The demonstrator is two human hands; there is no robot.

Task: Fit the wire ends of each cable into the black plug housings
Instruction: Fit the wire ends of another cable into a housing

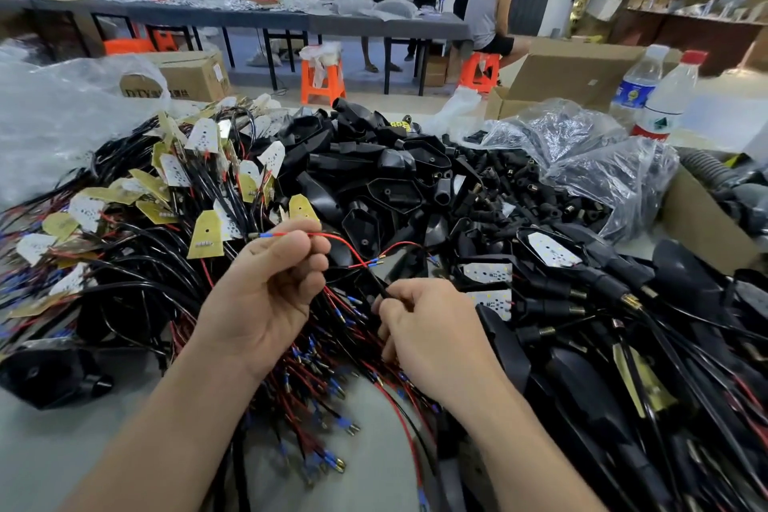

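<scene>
Left fingers (300, 247) pinching red wire (332, 236), right fingers (400, 303) gripping black cable (377, 284); plug housings (386, 179) heaped behind

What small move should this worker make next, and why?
Probably reach for one of the black housings in the pile just beyond. The left hand pinches the red wire near its blue-sleeved end and the right hand pinches the black cable, so the wire ends seem ready, yet neither hand holds a housing.

left hand (270, 287) curled, right hand (432, 328) pinching
</scene>
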